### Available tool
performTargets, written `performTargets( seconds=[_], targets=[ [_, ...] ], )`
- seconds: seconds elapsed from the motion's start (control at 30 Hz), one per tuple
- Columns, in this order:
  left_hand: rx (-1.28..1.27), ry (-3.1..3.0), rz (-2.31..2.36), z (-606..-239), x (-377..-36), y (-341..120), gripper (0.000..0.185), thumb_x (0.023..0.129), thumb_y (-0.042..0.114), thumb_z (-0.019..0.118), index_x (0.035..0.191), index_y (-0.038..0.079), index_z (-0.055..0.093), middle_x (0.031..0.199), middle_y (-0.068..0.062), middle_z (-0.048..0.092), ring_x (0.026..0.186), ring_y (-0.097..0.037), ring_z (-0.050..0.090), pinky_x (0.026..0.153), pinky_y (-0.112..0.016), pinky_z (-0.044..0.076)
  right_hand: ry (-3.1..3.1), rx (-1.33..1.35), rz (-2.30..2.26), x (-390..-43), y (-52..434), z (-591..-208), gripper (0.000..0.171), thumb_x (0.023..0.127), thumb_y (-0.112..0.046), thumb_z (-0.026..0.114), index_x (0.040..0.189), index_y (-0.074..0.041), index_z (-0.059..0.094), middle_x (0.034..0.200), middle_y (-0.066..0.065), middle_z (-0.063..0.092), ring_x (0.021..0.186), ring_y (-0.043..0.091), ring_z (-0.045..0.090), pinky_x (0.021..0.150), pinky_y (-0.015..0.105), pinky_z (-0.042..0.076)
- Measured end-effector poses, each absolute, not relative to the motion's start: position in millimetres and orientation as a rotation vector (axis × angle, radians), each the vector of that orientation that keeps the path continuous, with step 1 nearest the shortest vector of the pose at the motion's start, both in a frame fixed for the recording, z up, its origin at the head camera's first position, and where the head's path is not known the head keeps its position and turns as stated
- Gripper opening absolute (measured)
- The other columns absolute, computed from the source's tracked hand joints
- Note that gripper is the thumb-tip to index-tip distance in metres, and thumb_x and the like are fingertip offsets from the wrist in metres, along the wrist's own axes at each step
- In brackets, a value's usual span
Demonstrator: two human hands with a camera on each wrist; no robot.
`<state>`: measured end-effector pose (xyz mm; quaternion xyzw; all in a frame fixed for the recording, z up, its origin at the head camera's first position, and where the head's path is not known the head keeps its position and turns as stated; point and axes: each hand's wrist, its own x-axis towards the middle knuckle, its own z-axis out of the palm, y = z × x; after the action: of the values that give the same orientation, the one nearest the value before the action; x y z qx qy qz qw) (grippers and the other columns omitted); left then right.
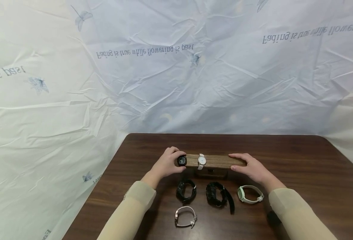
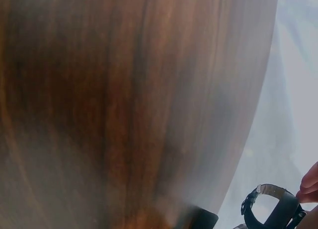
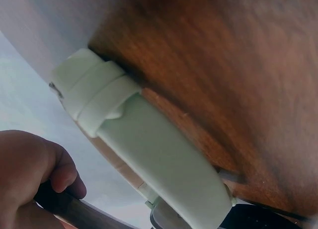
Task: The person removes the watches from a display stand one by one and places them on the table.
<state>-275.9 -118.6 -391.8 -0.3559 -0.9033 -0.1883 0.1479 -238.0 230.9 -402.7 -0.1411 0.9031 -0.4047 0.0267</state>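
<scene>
So there's a wooden bar sitting across the middle of a dark desk, raised on a small base. The left hand is at the bar's left end, fingers curled around a black watch right at that end, face pointing at the camera. Can't tell if the strap is fully on the bar or just at the tip. In the left wrist view you only get a few fingertips at the edge pinching the black watch strap, most of that shot is blurry desk.

The right hand is on the bar's right end, fingers mostly straight and laid flat over the top, thumb on the near side, holding nothing else. A white watch is already wrapped around the bar, just right of the black one, well apart from the right hand.

In front of the bar, 4 more watches lie on the desk: a black band, a bigger black strap next to it, a mint watch near the right wrist, and a silver watch closest to the person. The right wrist view shows the mint watch strap up close.

Behind it all hangs a crinkled sheet with upside-down printed text.
</scene>
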Motion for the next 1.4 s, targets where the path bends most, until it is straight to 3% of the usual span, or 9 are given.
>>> performTargets(
  seconds=[0.87,1.4],
  targets=[
    [-0.992,-2.673,-0.496,-391.0,-276.1,-127.6,0.05,0.072,0.036,0.067,0.116,0.017,0.053,0.096,0.002,0.045,0.085,-0.011,0.043,0.071,-0.028,0.042,2.784,-0.441,-1.255,-238.6,227.6,-400.5,0.058,0.075,-0.052,0.057,0.126,-0.028,0.044,0.123,0.008,0.036,0.105,0.028,0.041,0.078,0.045,0.037],
    [-1.009,-2.541,-0.4,-389.2,-275.1,-128.4,0.041,0.068,0.034,0.07,0.1,0.011,0.06,0.087,0.003,0.049,0.08,-0.011,0.046,0.07,-0.025,0.042,2.799,-0.423,-1.239,-238.7,230.0,-402.8,0.057,0.075,-0.052,0.057,0.126,-0.03,0.043,0.124,0.008,0.035,0.104,0.027,0.042,0.077,0.044,0.038]
  ],
)
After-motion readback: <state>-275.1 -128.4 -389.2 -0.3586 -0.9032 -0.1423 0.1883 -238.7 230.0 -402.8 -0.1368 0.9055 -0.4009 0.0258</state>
